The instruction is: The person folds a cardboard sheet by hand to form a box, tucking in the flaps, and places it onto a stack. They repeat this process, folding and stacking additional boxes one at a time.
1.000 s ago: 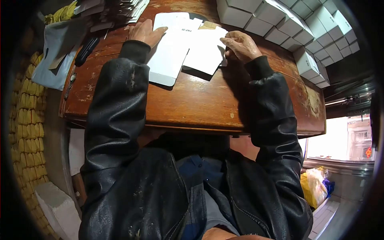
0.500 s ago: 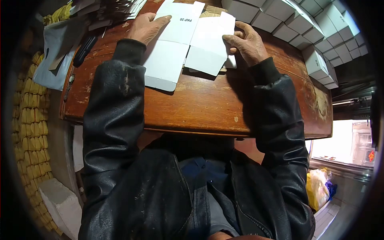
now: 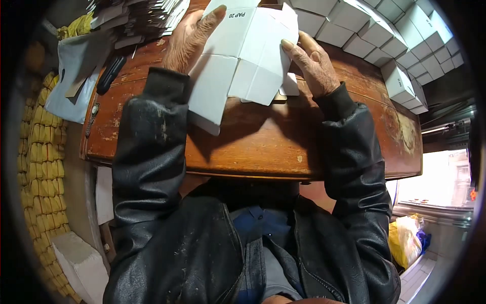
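A white carton blank (image 3: 220, 66) marked "PAP 20" is tilted up off the brown wooden desk (image 3: 253, 147), its near flap casting a shadow. My left hand (image 3: 191, 40) grips its left edge, thumb on top and fingers hidden behind. My right hand (image 3: 314, 63) holds the right edge, thumb on the white face and fingers around the side. Under the right part of the blank, more white and brown card (image 3: 289, 85) lies on the desk.
Stacked white boxes (image 3: 362, 33) fill the back right, with one box (image 3: 397, 83) nearer the right edge. Piled flat card (image 3: 147, 23) lies back left. A black tool (image 3: 110, 75) rests beside a pale plastic bag (image 3: 76, 61).
The carton blank has been lifted and tilted, its left panel now raised from the desk. My left hand has moved slightly right and up with it; my right hand stays near the right edge.
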`<state>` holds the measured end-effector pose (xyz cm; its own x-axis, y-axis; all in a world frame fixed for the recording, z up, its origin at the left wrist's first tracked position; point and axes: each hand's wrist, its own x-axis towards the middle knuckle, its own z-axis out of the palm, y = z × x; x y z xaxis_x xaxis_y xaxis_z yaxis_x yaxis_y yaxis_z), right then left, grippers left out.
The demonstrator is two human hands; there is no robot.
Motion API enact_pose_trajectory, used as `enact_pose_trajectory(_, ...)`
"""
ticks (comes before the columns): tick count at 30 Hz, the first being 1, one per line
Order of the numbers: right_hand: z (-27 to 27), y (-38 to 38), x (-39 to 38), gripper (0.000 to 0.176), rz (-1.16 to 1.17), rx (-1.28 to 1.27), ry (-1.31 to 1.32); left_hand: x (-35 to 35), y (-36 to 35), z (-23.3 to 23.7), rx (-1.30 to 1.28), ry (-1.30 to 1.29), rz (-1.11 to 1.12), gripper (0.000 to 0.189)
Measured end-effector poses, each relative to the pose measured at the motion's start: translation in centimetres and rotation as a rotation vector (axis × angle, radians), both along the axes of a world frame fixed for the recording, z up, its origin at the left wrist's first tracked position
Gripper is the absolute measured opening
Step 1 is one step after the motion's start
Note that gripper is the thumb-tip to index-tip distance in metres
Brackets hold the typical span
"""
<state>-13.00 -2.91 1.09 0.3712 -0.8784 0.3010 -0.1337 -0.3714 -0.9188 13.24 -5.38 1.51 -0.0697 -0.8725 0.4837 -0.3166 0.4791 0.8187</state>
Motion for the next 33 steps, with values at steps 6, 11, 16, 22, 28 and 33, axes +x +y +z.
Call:
enact_pose_trajectory(6,1.4,2.2,1.5,0.071,0.12,0.078,-0.129,-2.0,3.0,2.3,-0.136,-0.033,-0.069,0.109)
enact_pose_trajectory(11,1.4,2.2,1.9,0.098,0.098,0.014,-0.109,-3.2,4.9,3.3,-0.086,0.07,-0.247,0.128)
enact_pose_trajectory(16,1.9,2.6,1.7,0.096,0.048,-0.105,-0.203,-4.2,6.7,6.2,0.021,0.068,-0.339,0.143)
enact_pose_trajectory(22,3.5,3.9,0.2,0.088,0.011,-0.227,-0.239,-6.5,6.8,6.4,0.039,0.023,-0.35,0.14)
enact_pose_trajectory(28,3.5,3.3,-1.1,0.077,-0.009,-0.17,-0.265,-7.5,6.5,5.5,0.002,0.037,-0.374,0.135)
enact_pose_trajectory(33,4.3,3.7,-1.8,0.05,0.081,-0.207,-0.449,-8.4,7.1,6.7,-0.04,0.153,-0.418,0.14)
